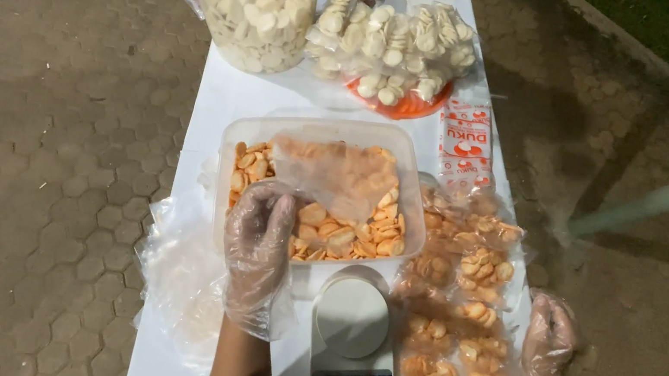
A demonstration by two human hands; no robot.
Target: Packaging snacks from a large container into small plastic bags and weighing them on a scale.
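Left hand (257,251): gloved, grip closed on a clear plastic bag (334,175) of orange crackers held over the tub.
Tub (404,191): clear, rectangular, mid-bench, holding loose orange crackers.
Right hand (549,339): gloved, at the near right bench edge, fingers loosely open, holding nothing, just beside the filled packets (460,319).
Scale (352,339): white, near the tub, between both hands.
Bench (216,97): white.

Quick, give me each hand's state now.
Left hand: gloved, gripping a clear plastic bag over the tub of orange crackers.
Right hand: gloved, holding nothing, beside the filled packets.
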